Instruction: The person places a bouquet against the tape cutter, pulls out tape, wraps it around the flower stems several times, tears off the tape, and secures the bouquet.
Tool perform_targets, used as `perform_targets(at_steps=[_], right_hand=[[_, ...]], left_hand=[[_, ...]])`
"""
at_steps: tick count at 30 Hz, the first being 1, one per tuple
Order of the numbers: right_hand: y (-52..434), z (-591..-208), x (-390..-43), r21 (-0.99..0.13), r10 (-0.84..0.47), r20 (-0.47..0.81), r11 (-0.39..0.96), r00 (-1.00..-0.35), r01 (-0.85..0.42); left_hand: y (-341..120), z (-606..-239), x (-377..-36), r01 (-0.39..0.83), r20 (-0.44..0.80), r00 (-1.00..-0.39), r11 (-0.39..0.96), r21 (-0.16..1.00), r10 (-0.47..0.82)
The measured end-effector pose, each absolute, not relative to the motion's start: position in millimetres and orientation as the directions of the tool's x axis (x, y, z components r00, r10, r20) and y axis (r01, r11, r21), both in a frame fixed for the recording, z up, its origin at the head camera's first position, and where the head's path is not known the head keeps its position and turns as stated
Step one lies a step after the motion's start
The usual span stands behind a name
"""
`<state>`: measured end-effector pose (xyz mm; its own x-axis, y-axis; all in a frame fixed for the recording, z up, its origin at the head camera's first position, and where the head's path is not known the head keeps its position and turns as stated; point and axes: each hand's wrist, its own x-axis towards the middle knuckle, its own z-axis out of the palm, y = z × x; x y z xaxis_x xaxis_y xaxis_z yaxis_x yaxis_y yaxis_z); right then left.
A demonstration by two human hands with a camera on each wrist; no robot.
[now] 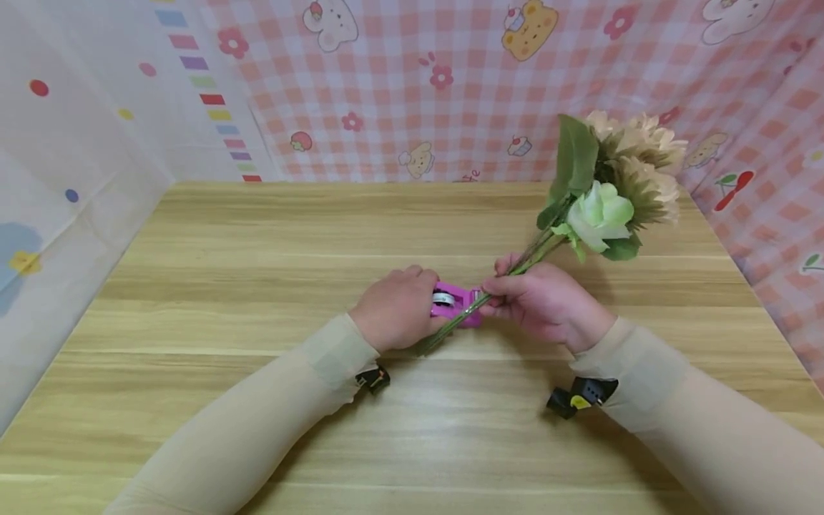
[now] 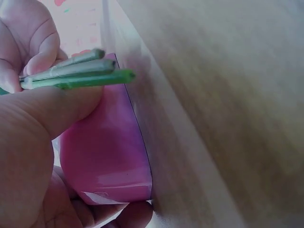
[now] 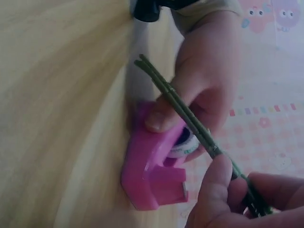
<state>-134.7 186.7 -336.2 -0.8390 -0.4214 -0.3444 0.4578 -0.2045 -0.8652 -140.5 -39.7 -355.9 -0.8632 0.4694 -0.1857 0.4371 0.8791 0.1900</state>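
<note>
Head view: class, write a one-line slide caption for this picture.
Left hand grips a pink tape dispenser on the wooden table while the right hand pinches the flower stems over it.

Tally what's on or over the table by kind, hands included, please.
Hands: 2 (left hand, right hand)
Pink tape dispensers: 1
Bunches of artificial flowers: 1, its stems pinched by the right hand
Total: 4
</note>
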Motion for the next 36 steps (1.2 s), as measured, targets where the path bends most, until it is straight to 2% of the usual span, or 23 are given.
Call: perform_targets(at_steps=[8, 12, 21, 28, 36], right_hand=[[195.3, -342.7, -138.8, -0.827, -0.493, -0.33, -0.262, -0.805, 0.498], [196.2, -348.4, -137.8, -0.812, -0.461, -0.339, -0.298, -0.82, 0.502], [191.3, -353.3, -131.9, -0.836, -0.352, -0.377, -0.268, -0.856, 0.479], [187.9, -347.1, -134.0, -0.833, -0.354, -0.417, -0.221, -0.837, 0.508], [180.9, -348.5, -134.4, -0.823, -0.328, -0.401, -0.281, -0.855, 0.494]], left_hand=[[-38.9, -356.2, -141.7, 0.434, -0.195, -0.862, 0.88, 0.192, 0.467], [-38.5, -355.8, -141.9, 0.436, -0.198, -0.861, 0.88, 0.187, 0.469], [-39.4, -357.4, -141.2, 0.442, -0.195, -0.86, 0.879, 0.178, 0.471], [-39.5, -357.8, -141.0, 0.446, -0.193, -0.858, 0.877, 0.177, 0.475], [-39.5, -358.1, -141.1, 0.45, -0.177, -0.859, 0.873, 0.186, 0.48]])
